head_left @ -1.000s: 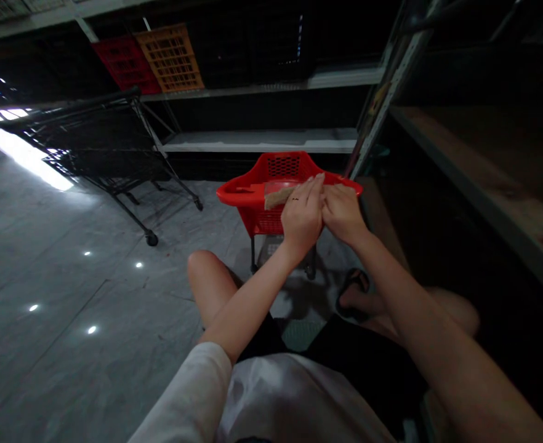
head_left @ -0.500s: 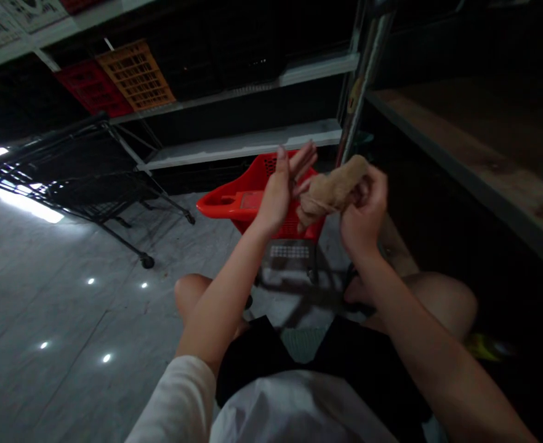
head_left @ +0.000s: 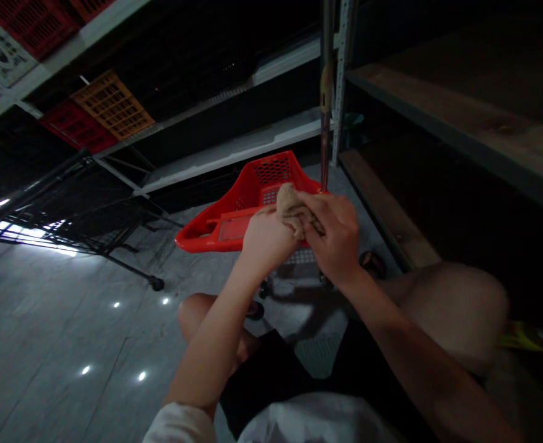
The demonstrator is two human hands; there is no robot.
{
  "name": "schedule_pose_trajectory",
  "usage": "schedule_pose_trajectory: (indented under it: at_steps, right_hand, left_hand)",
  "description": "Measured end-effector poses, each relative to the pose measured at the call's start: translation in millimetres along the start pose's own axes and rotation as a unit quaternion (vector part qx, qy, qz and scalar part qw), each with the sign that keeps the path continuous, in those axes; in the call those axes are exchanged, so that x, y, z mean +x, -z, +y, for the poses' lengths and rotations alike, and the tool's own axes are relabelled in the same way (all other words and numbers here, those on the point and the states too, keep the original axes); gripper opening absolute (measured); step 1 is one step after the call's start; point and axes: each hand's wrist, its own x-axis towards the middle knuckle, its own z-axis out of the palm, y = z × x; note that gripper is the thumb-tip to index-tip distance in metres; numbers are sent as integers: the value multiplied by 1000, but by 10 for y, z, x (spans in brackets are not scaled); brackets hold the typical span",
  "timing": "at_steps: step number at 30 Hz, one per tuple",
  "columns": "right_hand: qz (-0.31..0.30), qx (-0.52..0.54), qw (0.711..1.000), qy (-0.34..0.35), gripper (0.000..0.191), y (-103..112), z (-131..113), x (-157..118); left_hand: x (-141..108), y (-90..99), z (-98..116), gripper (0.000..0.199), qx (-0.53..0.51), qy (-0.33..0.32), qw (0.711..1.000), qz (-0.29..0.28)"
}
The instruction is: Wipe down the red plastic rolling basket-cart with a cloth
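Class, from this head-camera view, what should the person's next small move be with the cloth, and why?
Probably lower the crumpled tan cloth into the red wheeled basket: the left hand and right hand hold it bunched between them, and the basket's open top appears to lie just below.

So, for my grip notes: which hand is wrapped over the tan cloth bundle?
The right hand, fingers over the tan cloth bundle; the left hand sits beneath it.
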Motion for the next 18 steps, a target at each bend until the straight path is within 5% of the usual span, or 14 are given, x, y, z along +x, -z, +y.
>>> schedule_pose_trajectory:
  at_steps: [5, 9, 14, 18]
  right_hand:
    - [41, -19, 999, 2, 44, 115, 476, 138]
    - [60, 13, 995, -81, 39, -102, 758, 168]
    - [140, 105, 977, -122, 43, -299, 505, -49]
    - [97, 133, 983, -76, 37, -359, 363, -110]
  left_hand:
    - [-15, 19, -67, 52, 19, -33, 999, -32]
    - [30, -15, -97, 61, 34, 7, 999, -9]
    - [-6, -24, -212, 56, 66, 23, 998, -3]
    - [-171, 4, -367, 58, 52, -7, 999, 15]
